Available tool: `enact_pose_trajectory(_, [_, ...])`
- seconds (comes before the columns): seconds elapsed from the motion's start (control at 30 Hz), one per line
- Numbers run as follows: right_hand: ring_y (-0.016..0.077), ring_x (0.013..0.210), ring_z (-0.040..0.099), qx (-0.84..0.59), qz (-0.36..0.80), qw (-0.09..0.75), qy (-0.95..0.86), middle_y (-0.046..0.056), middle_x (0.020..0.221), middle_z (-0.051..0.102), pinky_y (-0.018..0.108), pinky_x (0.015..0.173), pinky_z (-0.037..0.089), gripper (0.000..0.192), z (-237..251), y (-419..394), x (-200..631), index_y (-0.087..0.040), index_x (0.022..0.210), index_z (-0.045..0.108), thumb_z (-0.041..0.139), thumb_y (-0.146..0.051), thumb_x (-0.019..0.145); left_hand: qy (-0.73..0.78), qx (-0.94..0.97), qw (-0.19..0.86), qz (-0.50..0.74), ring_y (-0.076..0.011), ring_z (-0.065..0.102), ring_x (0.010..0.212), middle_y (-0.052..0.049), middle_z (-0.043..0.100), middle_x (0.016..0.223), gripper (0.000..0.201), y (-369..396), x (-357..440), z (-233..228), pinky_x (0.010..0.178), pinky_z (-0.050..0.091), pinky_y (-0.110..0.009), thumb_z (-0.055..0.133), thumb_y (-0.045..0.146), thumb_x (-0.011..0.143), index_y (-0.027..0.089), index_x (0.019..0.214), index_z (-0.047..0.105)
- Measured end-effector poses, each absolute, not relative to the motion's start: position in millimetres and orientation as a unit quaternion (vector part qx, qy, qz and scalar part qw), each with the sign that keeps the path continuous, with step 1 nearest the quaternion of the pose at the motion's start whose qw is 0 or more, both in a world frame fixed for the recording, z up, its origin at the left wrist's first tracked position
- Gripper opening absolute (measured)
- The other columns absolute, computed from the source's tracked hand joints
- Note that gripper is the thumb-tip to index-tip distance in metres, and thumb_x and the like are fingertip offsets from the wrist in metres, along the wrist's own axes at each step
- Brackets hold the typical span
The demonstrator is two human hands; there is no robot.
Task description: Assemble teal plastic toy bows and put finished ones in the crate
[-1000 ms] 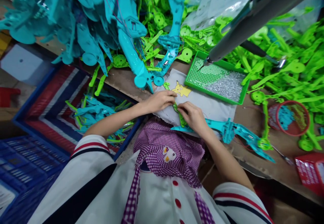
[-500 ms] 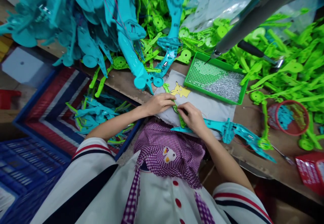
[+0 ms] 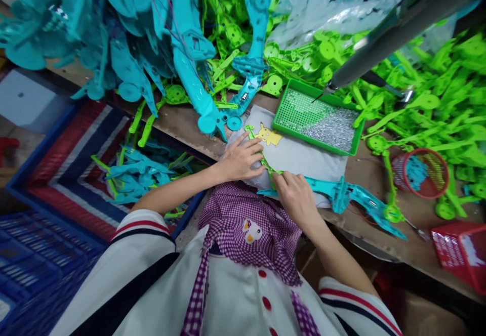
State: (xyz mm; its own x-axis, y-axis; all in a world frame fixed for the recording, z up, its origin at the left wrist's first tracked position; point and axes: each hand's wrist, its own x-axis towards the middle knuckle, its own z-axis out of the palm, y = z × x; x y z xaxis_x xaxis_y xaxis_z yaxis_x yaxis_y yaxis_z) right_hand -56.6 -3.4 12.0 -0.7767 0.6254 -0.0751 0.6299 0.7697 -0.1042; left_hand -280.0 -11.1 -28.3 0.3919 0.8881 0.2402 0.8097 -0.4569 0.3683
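On the grey cloth point(image 3: 299, 166) lies a slim green plastic part point(image 3: 266, 163), slanting from upper left to lower right. My left hand point(image 3: 240, 159) rests over its upper half, fingers stretched out and spread against it. My right hand point(image 3: 296, 194) pinches its lower end, the fingers curled and closed; the tips are partly hidden. Beneath and beside the right hand, a long blue plastic assembly point(image 3: 341, 197) with thin wires lies along the table edge. A green tray point(image 3: 315, 143) of small metal pieces, seemingly screws, sits just beyond the cloth.
A grey powered screwdriver point(image 3: 364, 52) hangs over the tray. Green parts point(image 3: 421, 73) heap at the right, blue assemblies point(image 3: 132, 63) at the left back. A red basket point(image 3: 429, 192) holds small blue pieces. Below left stands a striped, lined crate point(image 3: 72, 154) with more parts.
My left fingers have spread out flatter along the green part. My right hand has shifted slightly down toward the part's lower end. The whole view has swung a little.
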Motion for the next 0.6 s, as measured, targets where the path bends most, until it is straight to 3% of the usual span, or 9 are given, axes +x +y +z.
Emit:
enact_pose_trajectory(0.23, [0.0208,0.073,0.055,0.329,-0.019,-0.006,0.944,0.008,0.084,0.065,0.035,0.07,0.032,0.03,1.3,-14.4,-44.3,-0.018,0.119,0.064,0.039,-0.018,0.102,0.596,0.759,0.129,0.228,-0.0256,0.054,0.127,-0.009,0.067,0.123,0.031,-13.6,-260.1,-36.3,0.125,0.017,-0.056,0.055,0.05,0.097,0.02,0.096,0.065])
enact_pose_trajectory(0.4, [0.0185,0.07,0.055,0.348,-0.057,-0.039,0.935,0.007,0.085,0.065,0.032,0.07,0.036,0.03,2.0,-9.5,-31.8,-0.019,0.114,0.067,0.039,-0.023,0.104,0.619,0.728,0.181,0.232,-0.0268,0.053,0.126,-0.01,0.063,0.126,0.036,-14.7,-258.4,-35.2,0.125,0.013,-0.058,0.056,0.056,0.094,0.02,0.096,0.06])
enact_pose_trajectory(0.6, [0.018,0.076,0.065,0.421,-0.178,-0.097,0.884,0.007,0.089,0.071,0.028,0.066,0.04,0.03,-5.4,-0.5,-30.7,-0.019,0.103,0.069,0.043,-0.033,0.103,0.594,0.748,0.175,0.238,-0.0304,0.04,0.139,-0.009,0.057,0.137,0.021,-18.3,-250.6,-37.7,0.119,0.013,-0.062,0.057,0.039,0.098,0.026,0.111,0.065])
